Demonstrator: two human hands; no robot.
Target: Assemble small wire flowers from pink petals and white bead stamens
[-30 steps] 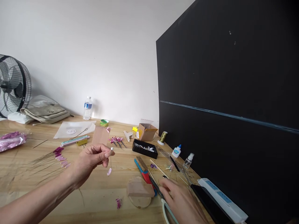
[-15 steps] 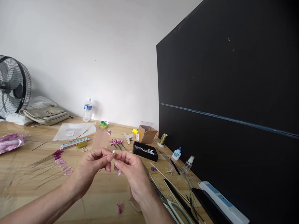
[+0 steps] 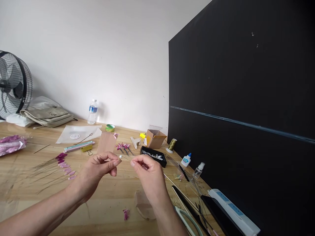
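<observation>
A white pearl bead [image 3: 120, 157] with a gold-coloured base sits at the fingertips of my left hand [image 3: 99, 168], pinched between thumb and forefinger. My right hand [image 3: 147, 172] is closed in a pinch on a thin wire [image 3: 126, 158], which stretches across the small gap toward the bead. Beyond my hands, pink flower pieces with dark stems [image 3: 123, 147] lie beside a flat brown card [image 3: 107, 142]. A small pink flower piece [image 3: 126, 214] rests on the table below my hands. Left of my left hand lie purple and pink petals on wires [image 3: 65, 165].
A black tray [image 3: 153, 156] of small parts stands beyond my right hand. Scissors [image 3: 188, 219], a black comb [image 3: 188, 205], a glue bottle [image 3: 186, 160], a spray bottle [image 3: 199, 170] and a power strip [image 3: 233, 211] line the right side. A black panel [image 3: 236, 82] rises there.
My right hand has moved right, away from my left, drawing out the thin wire between them. The light pink piece under my right fingers no longer shows. The view has shifted slightly.
</observation>
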